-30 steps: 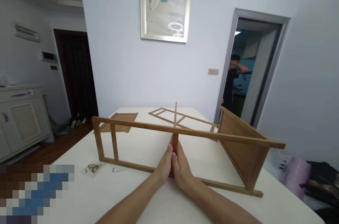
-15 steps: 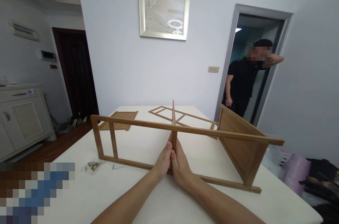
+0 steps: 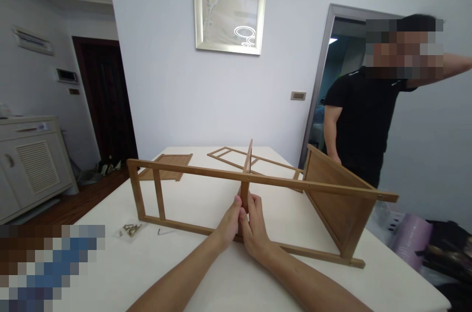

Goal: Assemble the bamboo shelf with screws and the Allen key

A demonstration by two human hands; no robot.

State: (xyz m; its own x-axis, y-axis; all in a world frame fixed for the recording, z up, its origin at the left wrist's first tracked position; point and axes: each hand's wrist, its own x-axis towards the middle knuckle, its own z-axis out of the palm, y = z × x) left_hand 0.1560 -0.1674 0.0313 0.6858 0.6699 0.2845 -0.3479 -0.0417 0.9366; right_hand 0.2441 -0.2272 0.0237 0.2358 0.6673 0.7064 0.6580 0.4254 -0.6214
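Note:
A brown wooden side frame (image 3: 201,172) stands on its long edge across the white table. Between its rails, at the middle, a wooden shelf panel (image 3: 245,194) stands upright, seen nearly edge-on. My left hand (image 3: 229,221) presses against the panel's left face. From the other side my right hand (image 3: 255,227) grips it, thumb near the front edge and fingers behind. At the frame's right end, a second wooden panel (image 3: 335,194) is joined to it. Most of the middle panel's lower part is hidden by my hands.
On the table (image 3: 206,272) lie a bag of screws (image 3: 130,231), a hex key (image 3: 165,231), a loose panel (image 3: 171,164) at the far left and another ladder-like frame (image 3: 275,163) behind. A person in black (image 3: 363,115) stands at the right, beside the doorway.
The person has come out of the doorway and moved closer on the right. The middle panel's far end has swung slightly right, while both my hands stay on it.

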